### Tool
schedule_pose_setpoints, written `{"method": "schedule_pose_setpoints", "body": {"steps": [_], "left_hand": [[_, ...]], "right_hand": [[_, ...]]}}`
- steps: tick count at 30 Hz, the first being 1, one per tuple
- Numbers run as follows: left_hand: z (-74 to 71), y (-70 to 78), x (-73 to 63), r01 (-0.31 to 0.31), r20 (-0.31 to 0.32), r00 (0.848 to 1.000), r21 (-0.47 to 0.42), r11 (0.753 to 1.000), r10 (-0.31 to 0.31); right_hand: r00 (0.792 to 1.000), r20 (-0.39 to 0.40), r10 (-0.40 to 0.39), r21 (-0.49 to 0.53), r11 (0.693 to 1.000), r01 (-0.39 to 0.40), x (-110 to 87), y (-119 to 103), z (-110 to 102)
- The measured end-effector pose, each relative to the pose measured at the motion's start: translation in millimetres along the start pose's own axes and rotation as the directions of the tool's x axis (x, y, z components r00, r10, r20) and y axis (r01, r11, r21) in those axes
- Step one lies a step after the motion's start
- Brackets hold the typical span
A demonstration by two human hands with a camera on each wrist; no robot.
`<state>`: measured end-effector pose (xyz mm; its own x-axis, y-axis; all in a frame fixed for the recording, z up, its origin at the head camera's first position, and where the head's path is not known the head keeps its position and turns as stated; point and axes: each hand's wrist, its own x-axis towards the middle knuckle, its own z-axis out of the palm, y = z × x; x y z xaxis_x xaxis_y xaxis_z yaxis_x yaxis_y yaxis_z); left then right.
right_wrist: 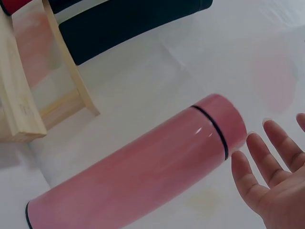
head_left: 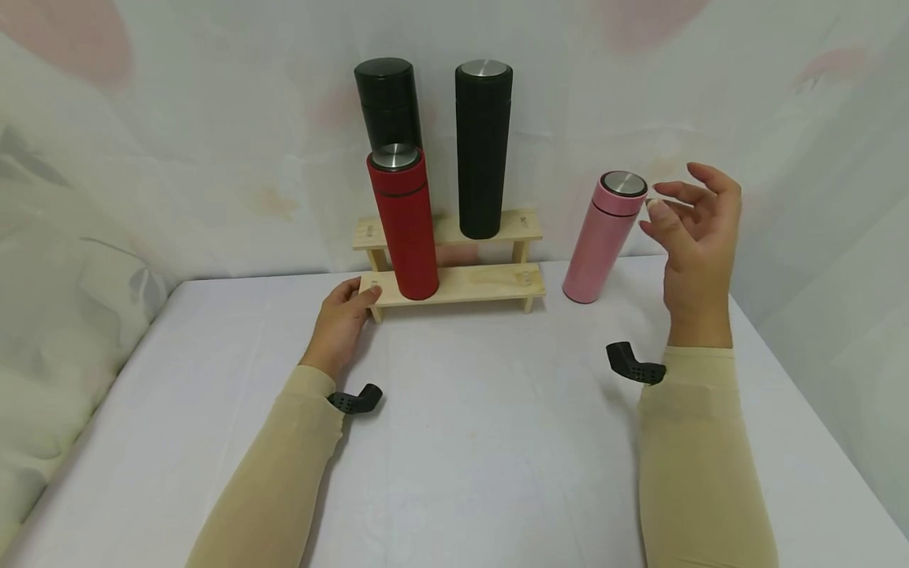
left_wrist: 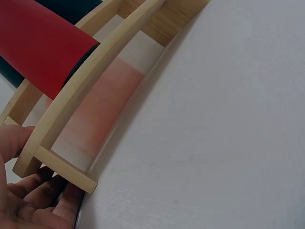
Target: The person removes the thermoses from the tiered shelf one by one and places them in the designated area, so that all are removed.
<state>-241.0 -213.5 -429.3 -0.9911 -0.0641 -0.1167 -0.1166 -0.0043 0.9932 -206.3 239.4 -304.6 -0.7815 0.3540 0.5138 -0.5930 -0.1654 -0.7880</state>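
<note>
On the table's right side stands a pink thermos bottle [head_left: 600, 252] with a silver lid top. My right hand [head_left: 701, 244] is raised just right of its lid, fingers spread and loosely bent, holding nothing; in the right wrist view the fingertips [right_wrist: 243, 167] are close to the lid, and contact is hard to tell. My left hand [head_left: 337, 325] pinches the left end of a two-step wooden stand [head_left: 490, 284], thumb on top and fingers below. A red thermos bottle [head_left: 408, 229] stands on the lower step's left part.
A black thermos bottle with a silver lid top [head_left: 484, 150] stands on the upper step's right part. Another all-black thermos bottle [head_left: 388, 106] is partly hidden behind the red one. A pale curtain [head_left: 234, 158] hangs behind the white-covered table [head_left: 483, 442].
</note>
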Motion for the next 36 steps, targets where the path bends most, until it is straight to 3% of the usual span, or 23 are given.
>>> {"method": "schedule_pose_setpoints", "body": {"steps": [7,13,19,25,29,36], "left_hand": [[0.6,1.5,-0.3,0.002,0.001,1.000,-0.004,1.000,-0.002],[0.8,3.6,-2.1,0.008,-0.001,1.000,0.006,1.000,-0.008],[1.6,4.2,-2.4,-0.007,0.003,1.000,-0.010,1.000,0.007],[1.3,3.1,-1.9,-0.006,0.001,1.000,-0.005,1.000,0.006],[1.4,4.0,-2.4,-0.009,0.000,1.000,-0.005,1.000,0.009],[1.2,6.1,-4.1,-0.015,0.003,1.000,0.017,1.000,0.015]], "right_hand": [[0.998,0.047,-0.031,0.044,0.999,0.029,-2.5,-9.1,14.3],[0.984,0.172,-0.042,-0.013,0.999,0.045,-6.6,-5.3,25.7],[0.954,0.297,-0.040,-0.091,0.993,0.070,-14.4,-1.3,40.1],[0.911,0.413,0.004,-0.145,0.987,0.062,-20.1,4.2,50.9],[0.891,0.453,0.042,-0.114,0.993,0.012,-27.0,7.4,61.4],[0.856,0.502,0.124,0.032,0.986,-0.162,-40.4,13.1,85.1]]}}
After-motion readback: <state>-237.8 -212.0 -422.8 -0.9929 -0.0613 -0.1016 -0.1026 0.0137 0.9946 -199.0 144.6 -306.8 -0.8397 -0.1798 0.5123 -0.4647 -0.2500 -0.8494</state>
